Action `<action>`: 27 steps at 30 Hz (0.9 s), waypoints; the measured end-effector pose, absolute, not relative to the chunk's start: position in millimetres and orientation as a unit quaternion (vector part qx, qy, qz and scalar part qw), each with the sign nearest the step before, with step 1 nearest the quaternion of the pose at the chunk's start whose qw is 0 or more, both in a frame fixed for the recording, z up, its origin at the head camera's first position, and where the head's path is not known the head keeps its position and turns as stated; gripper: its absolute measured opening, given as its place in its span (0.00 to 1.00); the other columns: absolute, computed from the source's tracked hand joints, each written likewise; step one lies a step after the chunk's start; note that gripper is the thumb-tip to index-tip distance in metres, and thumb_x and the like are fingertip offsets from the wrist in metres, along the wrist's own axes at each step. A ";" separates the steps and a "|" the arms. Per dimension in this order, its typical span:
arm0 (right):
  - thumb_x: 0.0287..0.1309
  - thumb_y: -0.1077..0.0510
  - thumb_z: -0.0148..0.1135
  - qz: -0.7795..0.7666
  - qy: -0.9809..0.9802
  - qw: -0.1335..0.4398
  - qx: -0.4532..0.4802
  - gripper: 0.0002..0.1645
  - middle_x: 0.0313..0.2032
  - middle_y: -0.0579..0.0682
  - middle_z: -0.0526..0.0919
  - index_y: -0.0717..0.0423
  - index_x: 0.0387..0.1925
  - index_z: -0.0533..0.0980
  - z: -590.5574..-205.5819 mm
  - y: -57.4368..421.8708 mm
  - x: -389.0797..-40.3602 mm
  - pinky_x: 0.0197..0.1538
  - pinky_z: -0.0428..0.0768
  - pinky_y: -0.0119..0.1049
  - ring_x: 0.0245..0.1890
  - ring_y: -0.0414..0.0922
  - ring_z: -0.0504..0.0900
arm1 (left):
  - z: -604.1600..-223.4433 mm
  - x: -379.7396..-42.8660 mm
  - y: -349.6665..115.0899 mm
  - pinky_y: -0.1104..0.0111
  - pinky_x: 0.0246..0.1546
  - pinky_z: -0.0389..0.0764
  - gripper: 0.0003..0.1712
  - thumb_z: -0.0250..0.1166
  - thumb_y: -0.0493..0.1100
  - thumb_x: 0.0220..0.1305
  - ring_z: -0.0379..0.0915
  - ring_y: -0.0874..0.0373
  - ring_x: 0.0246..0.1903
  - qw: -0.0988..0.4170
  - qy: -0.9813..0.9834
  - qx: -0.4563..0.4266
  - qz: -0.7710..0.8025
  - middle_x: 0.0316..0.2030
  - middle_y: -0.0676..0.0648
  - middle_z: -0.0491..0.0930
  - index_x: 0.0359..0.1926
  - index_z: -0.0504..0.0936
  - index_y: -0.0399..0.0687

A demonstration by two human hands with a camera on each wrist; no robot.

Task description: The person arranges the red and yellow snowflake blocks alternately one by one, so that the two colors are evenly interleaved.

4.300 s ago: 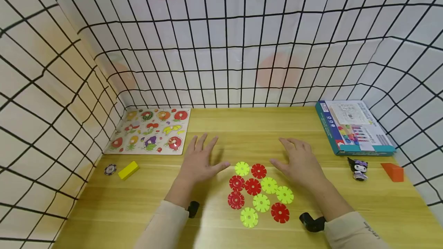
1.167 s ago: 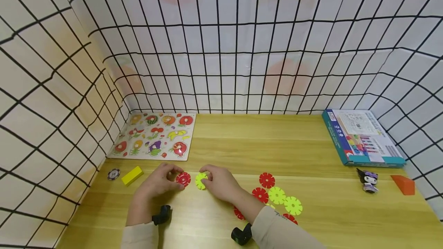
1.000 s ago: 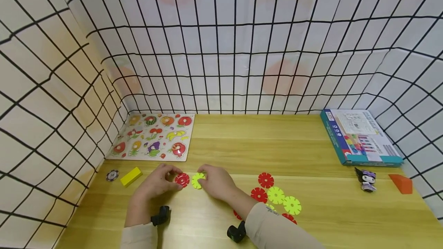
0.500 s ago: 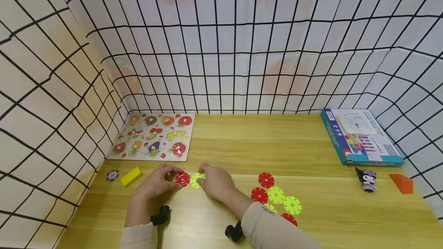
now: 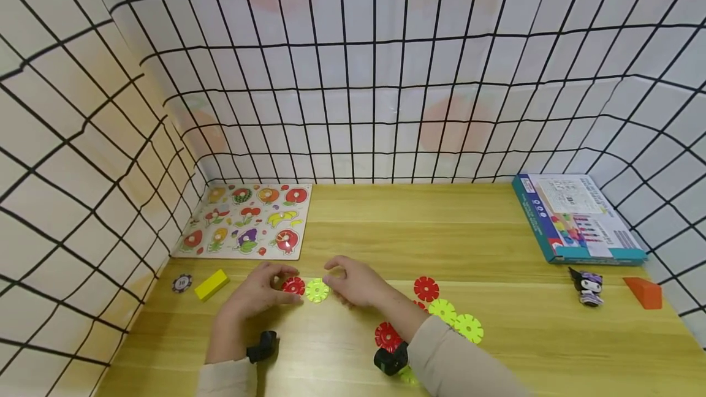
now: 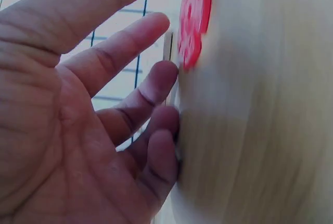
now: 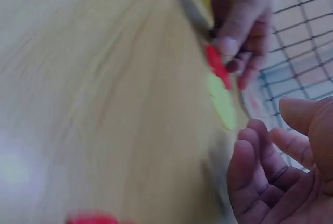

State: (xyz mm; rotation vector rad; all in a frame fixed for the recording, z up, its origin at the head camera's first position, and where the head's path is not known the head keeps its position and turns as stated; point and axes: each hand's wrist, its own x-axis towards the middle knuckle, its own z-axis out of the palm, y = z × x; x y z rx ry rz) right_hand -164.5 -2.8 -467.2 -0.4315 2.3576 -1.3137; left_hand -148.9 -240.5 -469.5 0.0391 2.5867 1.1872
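Observation:
A red notched plastic disc (image 5: 293, 287) lies flat on the table with a yellow-green notched disc (image 5: 317, 291) right beside it, edge to edge. My left hand (image 5: 261, 291) spans the red disc, thumb and index finger spread around it without gripping. In the left wrist view its fingers (image 6: 138, 96) are loosely bent and the red disc (image 6: 193, 21) shows past the fingertips. My right hand (image 5: 358, 283) is just right of the yellow-green disc, thumb and fingers parted. The right wrist view shows this hand (image 7: 283, 177) with nothing in it, apart from the yellow-green disc (image 7: 221, 101).
More red discs (image 5: 426, 288) and yellow-green discs (image 5: 469, 328) lie right of centre, some under my right forearm. A fruit puzzle board (image 5: 245, 222), yellow block (image 5: 212, 285) and poker chip (image 5: 182, 283) are left. A box (image 5: 579, 219), small figurine (image 5: 589, 287) and orange wedge block (image 5: 643, 293) are right.
From the spread-out discs, a red and a yellow-green one came left. The right hand slid the yellow-green disc up to the red one, then let go and drew back right. The left hand's grip loosened.

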 end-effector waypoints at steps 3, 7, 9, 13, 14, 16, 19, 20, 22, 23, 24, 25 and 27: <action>0.62 0.46 0.56 -0.496 0.831 0.199 -0.154 0.22 0.25 0.56 0.78 0.50 0.54 0.71 -458.8 13.3 -163.1 0.20 0.72 0.37 0.17 0.48 0.75 | -471.3 -150.0 -234.7 0.54 0.48 0.66 0.28 0.76 0.57 0.37 0.60 0.52 0.48 0.127 0.916 0.033 0.379 0.46 0.54 0.70 0.44 0.80 0.66; 0.60 0.44 0.57 -0.491 0.839 0.172 -0.162 0.23 0.25 0.54 0.78 0.49 0.53 0.72 -449.8 35.7 -157.7 0.22 0.71 0.37 0.18 0.46 0.73 | -473.1 -151.4 -226.9 0.57 0.43 0.66 0.25 0.76 0.60 0.36 0.57 0.53 0.47 0.099 0.936 0.052 0.334 0.43 0.57 0.70 0.41 0.80 0.73; 0.60 0.44 0.57 -0.480 0.846 0.162 -0.168 0.22 0.24 0.52 0.76 0.49 0.52 0.73 -448.3 47.0 -153.6 0.22 0.70 0.36 0.18 0.44 0.71 | -474.0 -151.5 -223.4 0.57 0.43 0.65 0.25 0.76 0.60 0.34 0.57 0.53 0.47 0.090 0.939 0.062 0.325 0.44 0.58 0.70 0.40 0.80 0.75; 0.57 0.45 0.60 -0.459 0.855 0.166 -0.176 0.22 0.24 0.46 0.74 0.48 0.51 0.74 -450.1 69.0 -142.0 0.20 0.69 0.34 0.17 0.41 0.68 | -476.3 -151.4 -218.0 0.58 0.43 0.63 0.26 0.76 0.61 0.33 0.57 0.54 0.46 0.085 0.940 0.071 0.322 0.43 0.60 0.70 0.40 0.80 0.77; 0.57 0.46 0.61 -0.458 0.854 0.171 -0.180 0.22 0.24 0.46 0.74 0.48 0.51 0.75 -451.2 74.1 -138.7 0.19 0.69 0.34 0.16 0.40 0.68 | -476.8 -151.4 -217.0 0.58 0.43 0.62 0.26 0.77 0.61 0.33 0.57 0.54 0.45 0.084 0.940 0.072 0.323 0.43 0.60 0.70 0.40 0.80 0.77; 0.55 0.47 0.64 -0.460 0.849 0.184 -0.185 0.22 0.24 0.47 0.74 0.49 0.50 0.75 -453.2 84.0 -131.2 0.18 0.68 0.33 0.16 0.40 0.67 | -478.0 -151.4 -215.5 0.58 0.43 0.61 0.27 0.77 0.61 0.32 0.56 0.55 0.45 0.082 0.941 0.072 0.320 0.43 0.60 0.69 0.40 0.79 0.78; 0.52 0.47 0.66 -0.452 0.848 0.198 -0.192 0.22 0.23 0.46 0.74 0.49 0.48 0.77 -456.5 96.4 -119.3 0.19 0.68 0.31 0.17 0.39 0.67 | -479.4 -151.5 -213.6 0.57 0.45 0.58 0.27 0.77 0.61 0.33 0.56 0.55 0.44 0.080 0.943 0.074 0.315 0.43 0.61 0.69 0.40 0.79 0.78; 0.50 0.48 0.67 -0.448 0.850 0.202 -0.193 0.22 0.22 0.45 0.74 0.49 0.47 0.77 -457.6 99.7 -115.0 0.20 0.68 0.31 0.17 0.39 0.68 | -479.6 -151.6 -213.0 0.56 0.45 0.58 0.27 0.77 0.61 0.33 0.57 0.55 0.45 0.080 0.943 0.075 0.314 0.43 0.61 0.69 0.40 0.79 0.78; 0.48 0.47 0.69 -0.426 0.859 0.207 -0.193 0.22 0.20 0.43 0.73 0.47 0.46 0.77 -460.1 104.7 -106.8 0.20 0.68 0.31 0.17 0.38 0.68 | -480.3 -151.7 -212.1 0.56 0.45 0.57 0.27 0.77 0.61 0.33 0.57 0.55 0.45 0.081 0.943 0.074 0.314 0.43 0.61 0.69 0.40 0.79 0.77; 0.47 0.46 0.70 -0.411 0.866 0.208 -0.195 0.23 0.19 0.42 0.72 0.45 0.46 0.78 -461.6 106.6 -102.9 0.20 0.67 0.30 0.17 0.37 0.68 | -480.5 -151.8 -211.8 0.56 0.45 0.57 0.27 0.77 0.61 0.33 0.56 0.54 0.45 0.083 0.943 0.072 0.316 0.43 0.61 0.69 0.40 0.79 0.77; 0.45 0.46 0.70 -0.399 0.870 0.209 -0.198 0.23 0.18 0.42 0.72 0.44 0.46 0.77 -463.1 108.0 -99.4 0.20 0.66 0.30 0.16 0.37 0.67 | -480.8 -151.9 -211.6 0.56 0.45 0.56 0.26 0.77 0.61 0.33 0.56 0.54 0.45 0.085 0.942 0.070 0.318 0.43 0.60 0.68 0.40 0.80 0.77; 0.44 0.45 0.71 -0.387 0.876 0.209 -0.200 0.24 0.17 0.42 0.71 0.43 0.46 0.77 -464.3 108.8 -96.1 0.20 0.65 0.30 0.16 0.37 0.67 | -481.2 -152.0 -211.5 0.56 0.45 0.56 0.26 0.77 0.61 0.33 0.56 0.54 0.46 0.085 0.941 0.068 0.319 0.43 0.60 0.68 0.40 0.80 0.77; 0.42 0.45 0.72 -0.360 0.888 0.203 -0.202 0.27 0.16 0.41 0.70 0.42 0.47 0.77 -466.5 109.3 -91.0 0.19 0.64 0.30 0.15 0.36 0.65 | -481.5 -152.1 -211.6 0.56 0.44 0.56 0.26 0.77 0.60 0.33 0.56 0.54 0.46 0.085 0.942 0.065 0.319 0.44 0.60 0.68 0.40 0.80 0.76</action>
